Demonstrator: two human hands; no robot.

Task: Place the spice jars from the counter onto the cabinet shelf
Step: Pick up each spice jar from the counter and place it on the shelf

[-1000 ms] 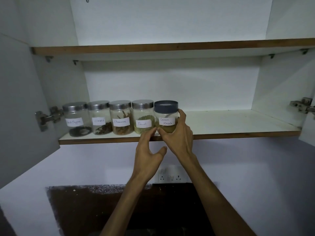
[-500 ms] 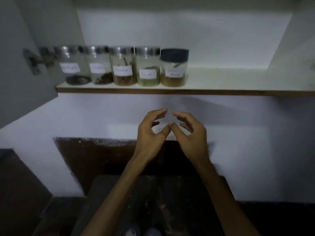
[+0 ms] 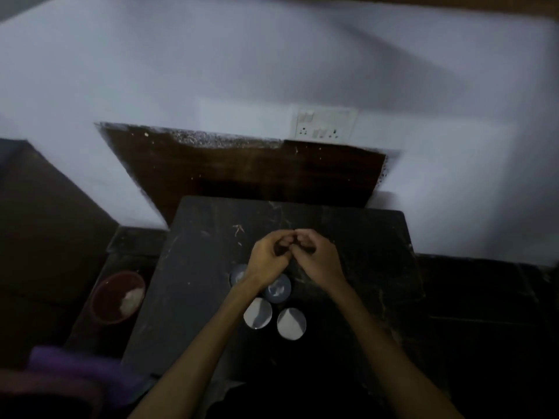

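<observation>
Several spice jars stand close together on the dark counter (image 3: 187, 267), seen from above. Two have dark lids: one (image 3: 276, 290) sits under my left wrist and the other (image 3: 237, 274) is partly hidden by it. Two have pale shiny lids (image 3: 257, 313) (image 3: 291, 324) nearer to me. My left hand (image 3: 267, 257) and my right hand (image 3: 316, 255) hover side by side just beyond the jars. Their fingers are loosely curled, the fingertips almost meet, and they hold nothing. Of the cabinet shelf only a brown edge (image 3: 423, 2) shows at the top.
A reddish bowl (image 3: 116, 296) with white powder sits left of the counter slab. A purple cloth (image 3: 78, 367) lies at the lower left. A switch and socket plate (image 3: 325, 124) is on the white wall above a dark backsplash (image 3: 242, 173).
Both hands let go of the dark-lidded jar on the shelf and came down over the counter. The view swung down from the shelf to the counter jars.
</observation>
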